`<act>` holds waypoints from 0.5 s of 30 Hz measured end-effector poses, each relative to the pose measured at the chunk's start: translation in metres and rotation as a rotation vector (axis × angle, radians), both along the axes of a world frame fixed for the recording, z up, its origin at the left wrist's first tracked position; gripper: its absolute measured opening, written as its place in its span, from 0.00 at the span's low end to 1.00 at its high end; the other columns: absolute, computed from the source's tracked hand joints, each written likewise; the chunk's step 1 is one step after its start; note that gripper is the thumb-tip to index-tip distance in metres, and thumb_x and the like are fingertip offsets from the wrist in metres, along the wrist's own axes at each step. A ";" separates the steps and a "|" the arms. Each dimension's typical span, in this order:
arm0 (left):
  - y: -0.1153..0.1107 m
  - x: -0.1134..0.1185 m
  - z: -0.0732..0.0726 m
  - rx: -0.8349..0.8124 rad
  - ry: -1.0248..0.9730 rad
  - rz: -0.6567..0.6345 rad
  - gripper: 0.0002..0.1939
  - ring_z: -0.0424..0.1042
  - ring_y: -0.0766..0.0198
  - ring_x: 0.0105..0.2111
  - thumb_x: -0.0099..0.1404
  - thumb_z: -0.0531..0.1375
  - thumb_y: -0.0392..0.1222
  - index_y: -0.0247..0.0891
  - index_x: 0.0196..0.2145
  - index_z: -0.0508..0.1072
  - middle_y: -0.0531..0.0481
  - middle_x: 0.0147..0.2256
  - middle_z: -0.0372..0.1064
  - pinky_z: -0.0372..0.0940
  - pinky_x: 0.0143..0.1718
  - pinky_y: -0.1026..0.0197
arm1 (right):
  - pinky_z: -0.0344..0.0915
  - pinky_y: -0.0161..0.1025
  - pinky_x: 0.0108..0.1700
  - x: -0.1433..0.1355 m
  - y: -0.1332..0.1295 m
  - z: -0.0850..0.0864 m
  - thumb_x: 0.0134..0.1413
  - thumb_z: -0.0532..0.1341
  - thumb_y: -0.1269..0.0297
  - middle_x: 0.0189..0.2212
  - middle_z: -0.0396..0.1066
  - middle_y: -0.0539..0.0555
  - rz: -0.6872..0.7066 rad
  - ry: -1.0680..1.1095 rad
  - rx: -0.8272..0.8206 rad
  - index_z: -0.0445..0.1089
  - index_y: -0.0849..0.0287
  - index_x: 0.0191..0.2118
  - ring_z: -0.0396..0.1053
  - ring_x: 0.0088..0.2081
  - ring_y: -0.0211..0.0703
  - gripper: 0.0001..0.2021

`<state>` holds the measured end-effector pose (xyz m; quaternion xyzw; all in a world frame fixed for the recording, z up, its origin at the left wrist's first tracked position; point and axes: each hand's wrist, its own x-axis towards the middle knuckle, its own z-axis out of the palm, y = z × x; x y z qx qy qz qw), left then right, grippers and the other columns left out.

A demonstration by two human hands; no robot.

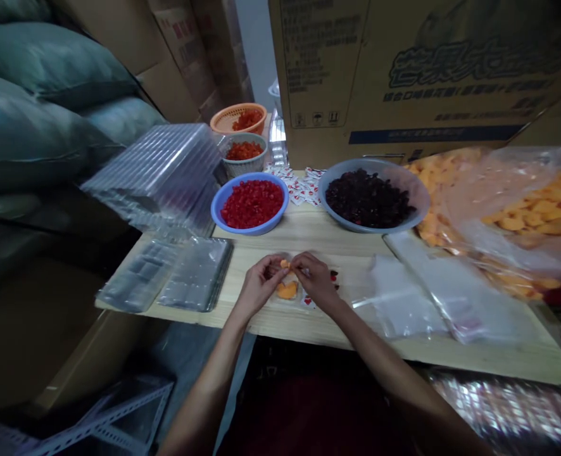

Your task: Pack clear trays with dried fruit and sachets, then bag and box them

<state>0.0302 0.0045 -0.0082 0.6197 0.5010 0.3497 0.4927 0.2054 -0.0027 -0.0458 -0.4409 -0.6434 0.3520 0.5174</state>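
My left hand (264, 282) and my right hand (316, 278) meet over the middle of the table, fingers closed in a pinch. Between their fingertips is a small orange piece of dried fruit (285, 263). Just below lies a larger orange dried fruit slice (287, 291), seemingly on clear plastic. A small white-and-red packet (309, 301) shows under my right hand. Beside that hand are a few dark and red pieces (334, 278), partly hidden. Farther back stand a blue bowl of red diced fruit (252, 204) and a bowl of dark dried fruit (370, 197).
Clear plastic trays (161, 168) are stacked at left, behind flat plastic packs (197, 272). Small packets (299, 187) lie between the bowls. Clear bags (406, 294) and a large bag of orange slices (522, 209) occupy the right. A big carton (328, 76) stands behind.
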 end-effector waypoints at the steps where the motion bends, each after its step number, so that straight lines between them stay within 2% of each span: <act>1: 0.000 0.001 -0.003 0.032 0.037 0.008 0.16 0.71 0.65 0.32 0.64 0.63 0.48 0.35 0.45 0.75 0.48 0.35 0.74 0.66 0.36 0.63 | 0.66 0.41 0.44 -0.001 0.000 -0.003 0.61 0.59 0.68 0.34 0.71 0.53 0.000 -0.034 0.023 0.69 0.55 0.32 0.70 0.39 0.44 0.06; 4: -0.003 0.001 -0.009 0.116 0.153 0.051 0.12 0.71 0.64 0.33 0.66 0.60 0.47 0.35 0.41 0.75 0.47 0.35 0.74 0.65 0.35 0.63 | 0.66 0.42 0.44 -0.004 -0.004 -0.006 0.61 0.58 0.71 0.36 0.71 0.54 0.005 -0.069 0.046 0.69 0.55 0.33 0.69 0.40 0.45 0.06; 7: -0.002 -0.005 -0.004 0.156 0.214 0.013 0.11 0.72 0.63 0.34 0.66 0.57 0.41 0.36 0.43 0.75 0.47 0.38 0.75 0.66 0.36 0.63 | 0.66 0.42 0.45 -0.002 -0.012 -0.003 0.58 0.60 0.72 0.38 0.70 0.54 0.025 -0.063 0.027 0.70 0.55 0.34 0.70 0.41 0.45 0.04; 12: 0.017 -0.010 0.021 0.265 0.325 -0.241 0.18 0.72 0.62 0.39 0.61 0.51 0.28 0.36 0.44 0.75 0.46 0.41 0.75 0.65 0.42 0.61 | 0.67 0.43 0.48 0.010 -0.023 0.001 0.57 0.62 0.71 0.40 0.70 0.55 -0.022 -0.032 0.012 0.72 0.55 0.35 0.70 0.44 0.45 0.03; 15: 0.034 0.000 0.025 0.261 0.391 -0.438 0.19 0.71 0.64 0.34 0.60 0.50 0.27 0.36 0.44 0.74 0.48 0.36 0.75 0.64 0.39 0.63 | 0.67 0.44 0.48 0.017 -0.024 -0.003 0.57 0.61 0.70 0.38 0.71 0.55 -0.071 -0.028 -0.008 0.72 0.55 0.34 0.70 0.43 0.46 0.04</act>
